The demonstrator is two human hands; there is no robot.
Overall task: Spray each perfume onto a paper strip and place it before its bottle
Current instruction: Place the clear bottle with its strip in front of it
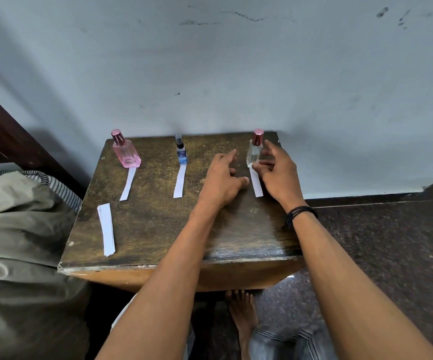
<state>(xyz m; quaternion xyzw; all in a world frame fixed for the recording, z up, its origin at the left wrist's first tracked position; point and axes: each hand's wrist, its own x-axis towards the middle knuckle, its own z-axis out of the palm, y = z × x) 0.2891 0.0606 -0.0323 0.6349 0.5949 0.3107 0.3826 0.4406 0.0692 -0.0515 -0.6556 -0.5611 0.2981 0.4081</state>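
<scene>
Three perfume bottles stand along the back of a dark wooden table point(158, 229): a pink bottle point(126, 152) at the left, a small blue bottle point(181, 153) in the middle, a clear bottle with a red cap point(254, 150) at the right. A white paper strip lies before each: the left strip point(128, 184), the middle strip point(179, 181), the right strip point(256, 184). My left hand point(223, 180) hovers just left of the clear bottle, fingers spread, holding nothing. My right hand point(277, 170) sits just right of that bottle, fingers loosely extended, its fingertips by the bottle's base.
A stack of spare paper strips point(106, 229) lies near the table's front left corner. Grey-green bedding point(15, 229) is at the left, a pale wall point(210, 74) directly behind the table, dark speckled floor point(392, 242) at the right. A bare foot point(241, 313) shows under the table.
</scene>
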